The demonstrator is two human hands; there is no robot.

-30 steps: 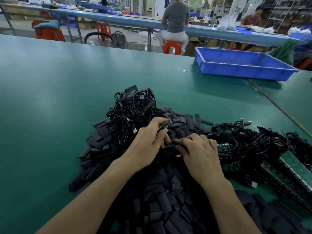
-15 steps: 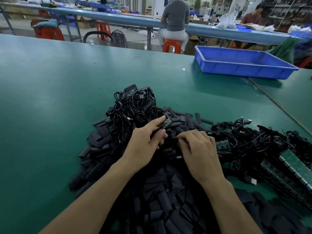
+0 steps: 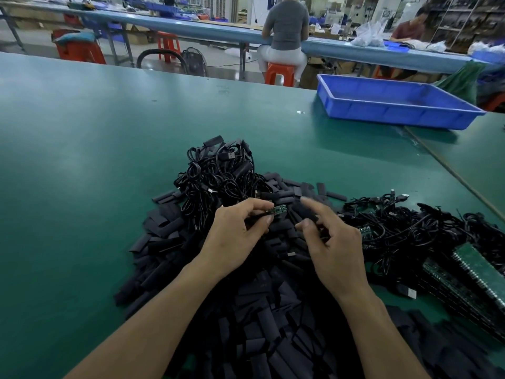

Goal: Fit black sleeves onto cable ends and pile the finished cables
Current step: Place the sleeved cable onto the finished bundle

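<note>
We count one container on the green table [image 3: 82, 160]: a shallow blue plastic tray [image 3: 396, 116] at the upper right of the frame, with only its own blue floor showing inside. Everything else lies loose on the table. A heap of black sleeves [image 3: 246, 310], far too many to count, spreads from the centre down to the bottom edge. There are two cable piles. One pile of coiled black cables [image 3: 218, 176] sits just above the hands, touching the top of the heap. A second tangle of cables [image 3: 410, 222] lies at the right, with small bare green boards among its strands. Just beside that tangle, at the right edge, lies a stack of long green circuit board panels [image 3: 478, 269]. Our left hand [image 3: 235, 236] is at the centre of the frame, above the heap. It pinches one cable end [image 3: 279, 209], a small green board, between thumb and forefinger, and the board points right. Our right hand [image 3: 336, 247] is just beside it and pinches one black sleeve [image 3: 304, 213] between thumb and forefinger, near the board but apart from it. Those fingertips are blurred. Across the top of the frame, two people sit at a long blue bench [image 3: 191, 26], one person on an orange stool [image 3: 280, 73].
</note>
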